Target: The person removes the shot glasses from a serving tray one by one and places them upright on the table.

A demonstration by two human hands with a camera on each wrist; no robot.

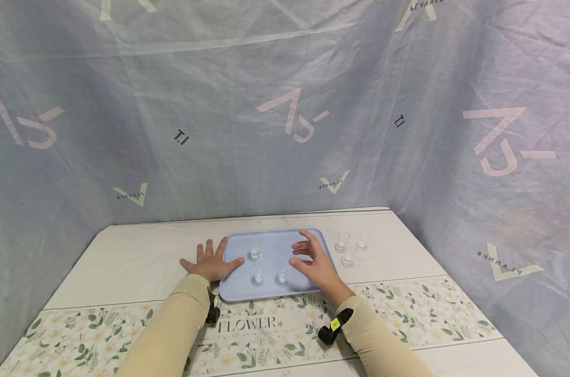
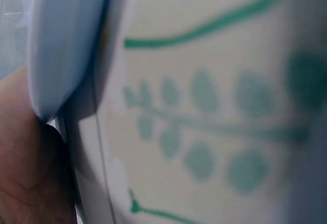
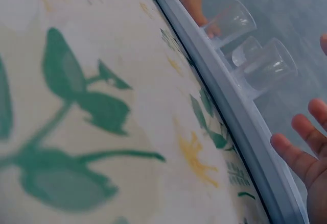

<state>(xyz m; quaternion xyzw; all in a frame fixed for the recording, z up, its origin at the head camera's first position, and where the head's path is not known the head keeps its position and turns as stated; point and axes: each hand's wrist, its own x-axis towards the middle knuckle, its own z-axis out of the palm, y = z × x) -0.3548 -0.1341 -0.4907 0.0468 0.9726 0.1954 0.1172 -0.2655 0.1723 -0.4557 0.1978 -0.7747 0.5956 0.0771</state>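
Observation:
A blue tray (image 1: 271, 243) lies on the table with three small clear glasses standing on it: one (image 1: 255, 249) towards the back left, one (image 1: 259, 274) at the front left, one (image 1: 283, 273) at the front middle. My left hand (image 1: 212, 263) rests with spread fingers at the tray's left edge, its thumb over the rim. Over the tray's right part is my right hand (image 1: 315, 263), fingers apart and slightly bent, holding nothing, its thumb close to the front middle glass. In the right wrist view, the glasses (image 3: 270, 67) stand upright beyond the tray rim (image 3: 225, 76).
Three more clear glasses stand right of the tray: one (image 1: 342, 242), one (image 1: 363, 240) and a nearer one (image 1: 348, 256). A flower-patterned cloth strip (image 1: 407, 314) crosses the table in front. Grey-blue curtains (image 1: 219, 131) hang behind and at both sides.

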